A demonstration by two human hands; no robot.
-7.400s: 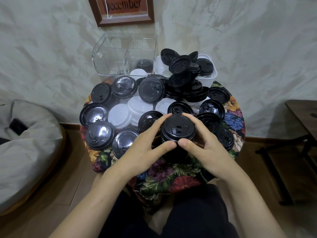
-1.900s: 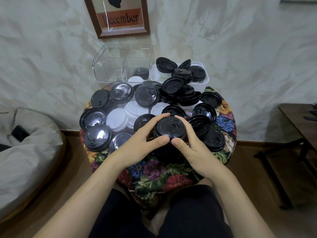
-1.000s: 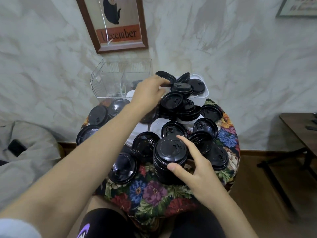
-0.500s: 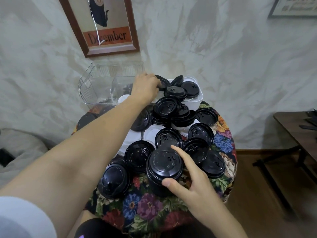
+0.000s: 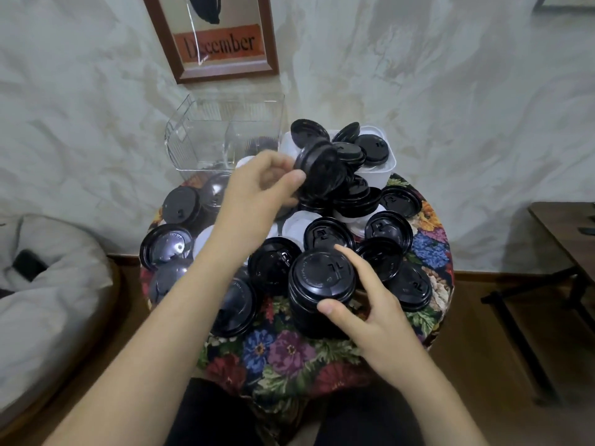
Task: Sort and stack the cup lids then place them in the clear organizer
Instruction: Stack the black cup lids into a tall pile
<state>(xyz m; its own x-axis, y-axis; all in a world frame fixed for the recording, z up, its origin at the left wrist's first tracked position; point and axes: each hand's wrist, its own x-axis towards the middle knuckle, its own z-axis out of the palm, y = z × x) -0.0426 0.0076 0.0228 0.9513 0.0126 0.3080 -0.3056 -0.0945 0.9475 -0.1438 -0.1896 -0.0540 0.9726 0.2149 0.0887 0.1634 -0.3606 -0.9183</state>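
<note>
Left fingers pinch one black lid, steeply tilted; my right hand grips the upright stack, near me on the floral table by a marbled wall.

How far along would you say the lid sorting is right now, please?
Early. Done: one tall stack of black lids stands at the table's near edge, gripped by the right hand, and something dark sits in the organizer. In hand: the left hand pinches a black lid above the pile. Left: many loose lids, black and white, on the table and in the tub.
</note>
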